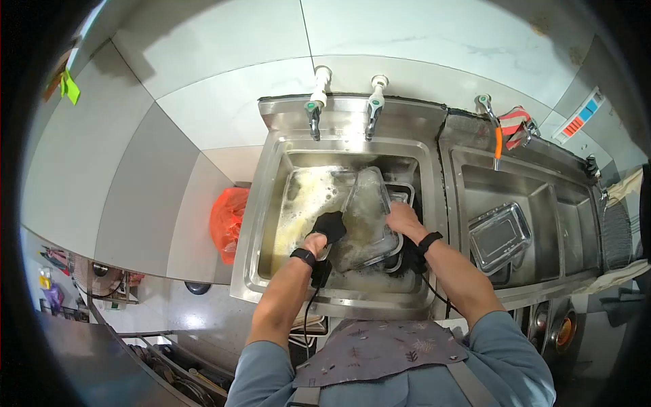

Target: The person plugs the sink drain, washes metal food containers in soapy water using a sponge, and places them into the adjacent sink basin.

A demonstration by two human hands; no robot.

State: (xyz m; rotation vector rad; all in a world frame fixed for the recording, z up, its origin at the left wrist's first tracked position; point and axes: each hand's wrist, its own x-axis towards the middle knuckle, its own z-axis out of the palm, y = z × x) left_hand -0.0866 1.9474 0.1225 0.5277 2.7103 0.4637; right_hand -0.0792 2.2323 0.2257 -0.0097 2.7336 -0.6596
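Note:
A soapy rectangular tray [366, 216] stands tilted in the left sink basin [272, 203], its surface wet and shiny. My right hand [403, 218] has its fingers closed on the tray's right edge. Against the tray's lower left side is my left hand [315, 243], wrapped round a black scrubbing cloth [330, 226] that hides most of its fingers. Behind the tray, the rims of more trays [401, 191] show on the right. Foamy, yellowish water [305, 203] covers the basin's left part.
Two taps [314, 119] [373, 115] rise at the back of the basin. In the right sink [475, 176] a metal tray [500, 237] leans, near a tap with an orange hose [498, 141]. A red plastic bag [229, 224] hangs left of the basin.

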